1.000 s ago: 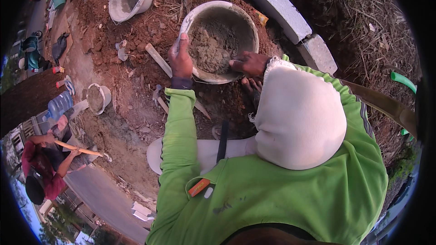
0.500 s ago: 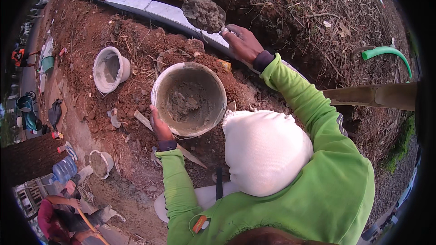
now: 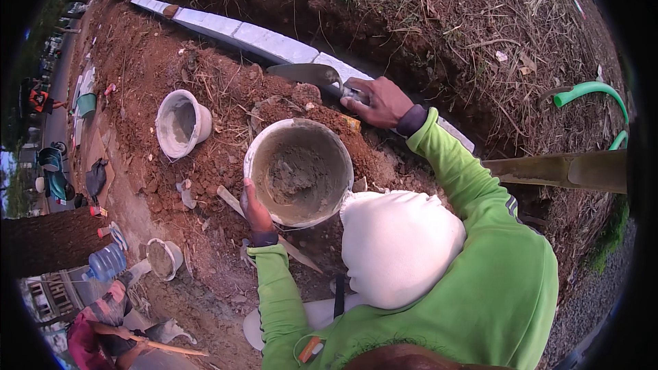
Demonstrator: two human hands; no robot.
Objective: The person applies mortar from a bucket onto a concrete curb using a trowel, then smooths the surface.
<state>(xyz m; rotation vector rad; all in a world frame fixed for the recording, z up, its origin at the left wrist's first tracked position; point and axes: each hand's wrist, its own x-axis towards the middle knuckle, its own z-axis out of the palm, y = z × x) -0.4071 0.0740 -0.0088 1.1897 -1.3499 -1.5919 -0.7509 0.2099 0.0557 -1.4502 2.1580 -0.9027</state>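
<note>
Placing mortar, probably: right hand clenches trowel; left hand, finger closure unclear, touches bucket. Next likely calls for rescooping.

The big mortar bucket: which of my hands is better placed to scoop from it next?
Probably your right hand: it already grips the trowel, just beyond the bucket. Your left hand is against the bucket's side, with no tool visible in it.

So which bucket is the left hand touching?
The biggest bucket, in the middle: the left hand is against its near edge. The upper bucket and lower bucket, farther left, are untouched.
</note>
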